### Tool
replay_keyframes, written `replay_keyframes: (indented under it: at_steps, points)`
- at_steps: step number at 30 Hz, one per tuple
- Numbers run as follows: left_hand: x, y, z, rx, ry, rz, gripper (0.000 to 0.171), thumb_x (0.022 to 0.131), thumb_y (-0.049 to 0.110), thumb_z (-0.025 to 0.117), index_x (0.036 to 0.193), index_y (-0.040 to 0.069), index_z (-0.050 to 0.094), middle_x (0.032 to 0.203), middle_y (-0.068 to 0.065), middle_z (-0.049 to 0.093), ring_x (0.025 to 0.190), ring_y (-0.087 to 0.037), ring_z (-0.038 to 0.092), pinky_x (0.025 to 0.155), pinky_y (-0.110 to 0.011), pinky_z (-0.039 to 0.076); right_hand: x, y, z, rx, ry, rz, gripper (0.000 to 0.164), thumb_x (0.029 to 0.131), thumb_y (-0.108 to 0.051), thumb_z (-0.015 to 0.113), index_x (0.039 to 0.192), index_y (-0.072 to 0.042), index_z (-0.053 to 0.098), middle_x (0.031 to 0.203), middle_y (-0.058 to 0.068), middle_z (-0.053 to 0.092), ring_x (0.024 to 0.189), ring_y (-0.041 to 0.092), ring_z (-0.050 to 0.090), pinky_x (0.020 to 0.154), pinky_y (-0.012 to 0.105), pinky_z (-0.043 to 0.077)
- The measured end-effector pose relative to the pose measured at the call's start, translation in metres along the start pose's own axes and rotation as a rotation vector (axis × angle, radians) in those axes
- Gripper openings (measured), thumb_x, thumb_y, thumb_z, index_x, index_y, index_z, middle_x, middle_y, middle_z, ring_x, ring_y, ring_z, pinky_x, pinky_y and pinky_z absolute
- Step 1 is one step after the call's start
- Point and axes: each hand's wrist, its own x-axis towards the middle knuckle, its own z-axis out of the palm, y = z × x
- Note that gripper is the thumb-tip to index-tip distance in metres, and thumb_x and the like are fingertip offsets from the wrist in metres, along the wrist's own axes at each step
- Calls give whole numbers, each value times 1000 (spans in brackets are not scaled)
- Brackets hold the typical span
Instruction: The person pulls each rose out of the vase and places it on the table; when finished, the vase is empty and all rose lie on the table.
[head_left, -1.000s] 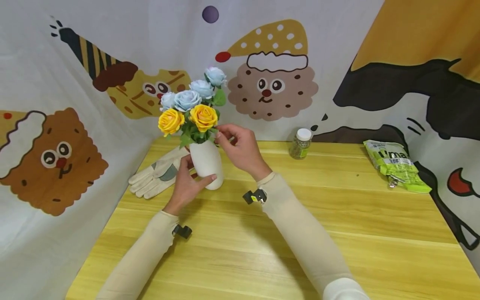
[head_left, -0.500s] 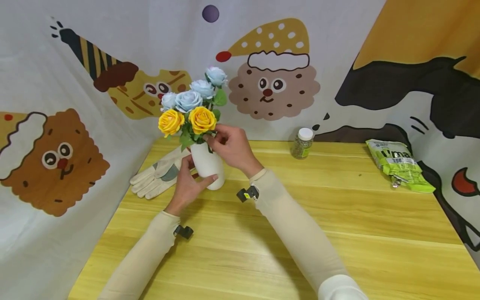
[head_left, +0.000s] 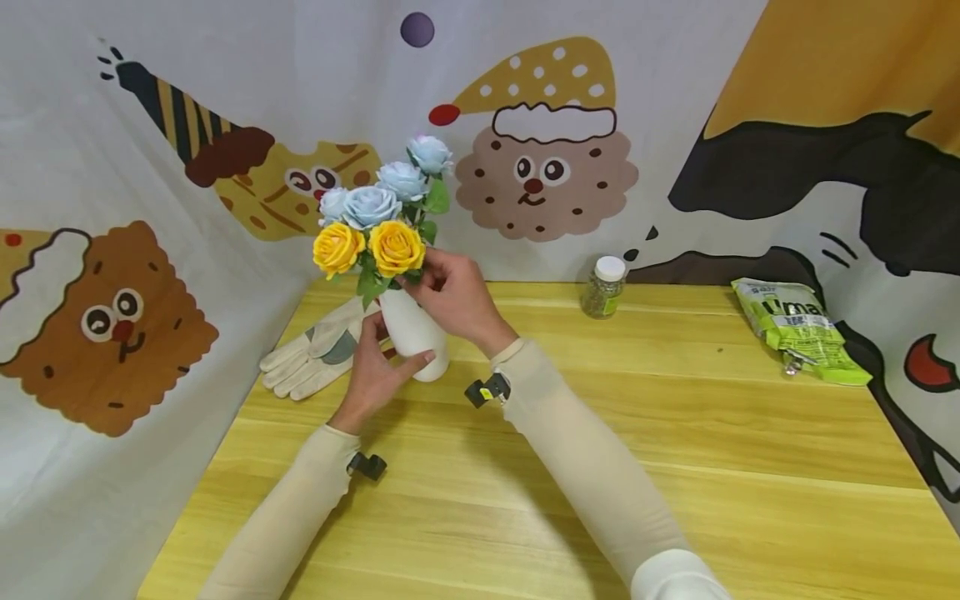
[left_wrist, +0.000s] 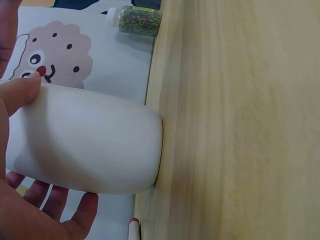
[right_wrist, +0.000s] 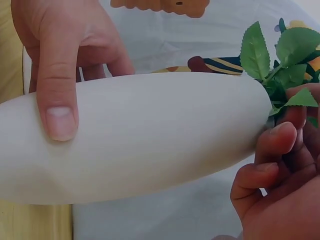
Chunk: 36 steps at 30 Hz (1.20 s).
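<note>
A white vase (head_left: pixel 411 329) stands on the table with blue roses (head_left: pixel 371 206) and yellow roses in its mouth. My left hand (head_left: pixel 372 367) grips the vase's lower body, thumb on the near side and fingers round the far side. At the mouth, my right hand (head_left: pixel 459 296) has curled fingers among the green leaves (right_wrist: pixel 292 47) and pinches the stem below the right yellow rose (head_left: pixel 397 247). The fingertips partly hide that stem. In the left wrist view the vase's base (left_wrist: pixel 155 145) meets the tabletop.
A pale work glove (head_left: pixel 315 350) lies behind the left hand. Toward the back stands a white-capped jar (head_left: pixel 603 287) of small granules. A green snack bag (head_left: pixel 798 329) rests at the right. A printed curtain (head_left: pixel 525 250) hangs along the table's back edge.
My right hand has shifted left and inward across the vase mouth. The right yellow rose has moved slightly left and down with it. The left hand keeps its hold on the vase.
</note>
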Motion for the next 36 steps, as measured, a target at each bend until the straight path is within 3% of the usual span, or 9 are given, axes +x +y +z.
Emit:
replay_keyframes:
  at_steps: [4, 10, 16, 19, 23, 26, 29, 36]
  points:
    - [0, 1, 0, 4, 2, -3, 93, 85, 22, 91, 156, 8, 31, 150, -17, 45, 136, -36, 50, 108, -57, 51, 0, 0, -1, 25, 19, 14, 11, 98, -12, 74, 104, -4, 70, 71, 5, 60, 64, 17, 52, 58, 26, 42]
    - [0, -1, -1, 15, 18, 11, 90, 84, 29, 92, 151, 9, 36, 144, -14, 48, 132, -31, 52, 106, -53, 53, -2, 1, -3, 62, 46, 16, 23, 96, -6, 72, 119, -1, 72, 86, 9, 66, 75, 18, 55, 66, 29, 47]
    - [1, -2, 0, 21, 23, 18, 91, 84, 30, 92, 151, 5, 35, 143, -17, 48, 132, -33, 53, 105, -53, 54, -2, -1, -4, 109, 61, 12, 25, 97, -7, 73, 120, 0, 70, 87, 12, 63, 77, 19, 55, 66, 30, 48]
    - [2, -2, 0, 13, 17, 16, 91, 84, 29, 92, 151, 5, 35, 144, -17, 48, 132, -34, 52, 105, -54, 54, -2, -2, -5, 144, 61, 16, 30, 96, -5, 73, 124, 2, 70, 97, 16, 68, 82, 15, 59, 71, 25, 52]
    - [2, -2, -1, 1, 17, 11, 91, 84, 27, 92, 151, 5, 35, 145, -17, 47, 133, -34, 52, 105, -54, 53, -4, -2, -10, 251, 32, 24, 39, 95, 3, 64, 133, 7, 64, 109, 24, 70, 84, 12, 62, 74, 23, 55]
    - [1, -2, -1, -3, 17, 8, 91, 84, 27, 92, 152, 6, 35, 145, -16, 48, 133, -33, 52, 105, -55, 53, -5, 0, -13, 310, 3, 21, 41, 94, 6, 57, 135, 10, 61, 108, 28, 69, 80, 14, 61, 70, 24, 55]
    - [1, -1, -2, -1, 20, 9, 90, 84, 27, 92, 151, 7, 36, 144, -16, 48, 133, -33, 52, 105, -55, 52, -4, 0, -13, 298, -11, 27, 37, 97, 6, 57, 133, 9, 62, 109, 27, 70, 79, 14, 62, 71, 26, 58]
    - [1, 0, -1, 20, 13, -10, 92, 84, 31, 92, 152, 8, 35, 145, -15, 47, 134, -34, 50, 108, -56, 51, -1, -7, -8, 267, 34, 8, 15, 100, 1, 67, 114, 8, 67, 102, 23, 71, 87, 12, 64, 76, 25, 58]
